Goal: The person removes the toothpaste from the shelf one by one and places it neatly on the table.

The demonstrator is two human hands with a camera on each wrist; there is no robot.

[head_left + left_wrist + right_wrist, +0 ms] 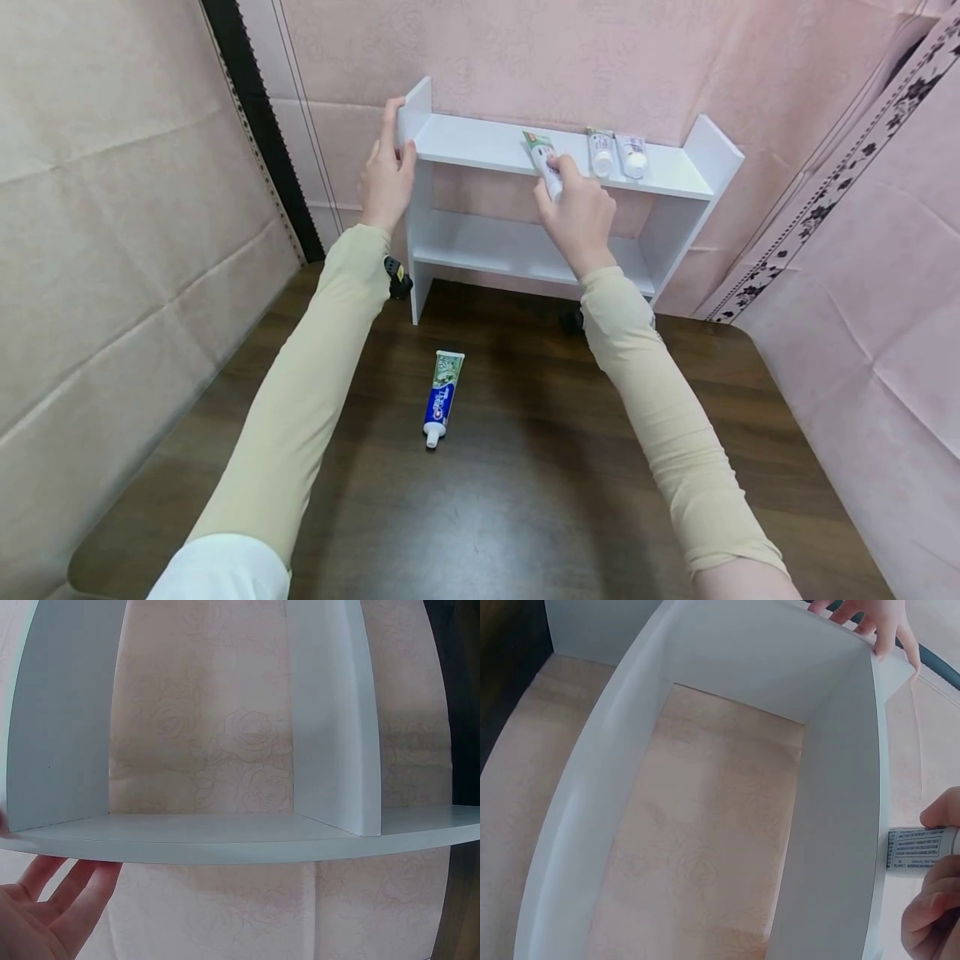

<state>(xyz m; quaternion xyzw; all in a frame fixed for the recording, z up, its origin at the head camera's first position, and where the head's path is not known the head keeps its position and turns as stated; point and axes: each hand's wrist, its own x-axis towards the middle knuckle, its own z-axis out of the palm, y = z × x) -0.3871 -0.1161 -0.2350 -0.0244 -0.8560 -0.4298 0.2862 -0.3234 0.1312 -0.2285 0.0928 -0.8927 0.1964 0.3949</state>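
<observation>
My right hand (581, 212) pinches a white toothpaste tube (540, 152) with a green and orange end, at the front edge of the upper board of a white two-tier shelf (480, 137). In the right wrist view, thumb and fingers hold the tube (915, 849) near its cap end, beside the board. My left hand (386, 187) grips the shelf's left side panel near the top, fingers along its outer face. The left wrist view shows those fingers (79, 896) against the panel. Two more white tubes, one (601, 150) beside the other (632, 156), lie on the upper board, caps forward.
A blue and green toothpaste tube (444, 392) lies on the dark wooden table (480, 517), cap toward me. The shelf's lower board (495, 246) sits under the upper one. Pink patterned cloth (540, 58) hangs behind, with cloth walls on both sides.
</observation>
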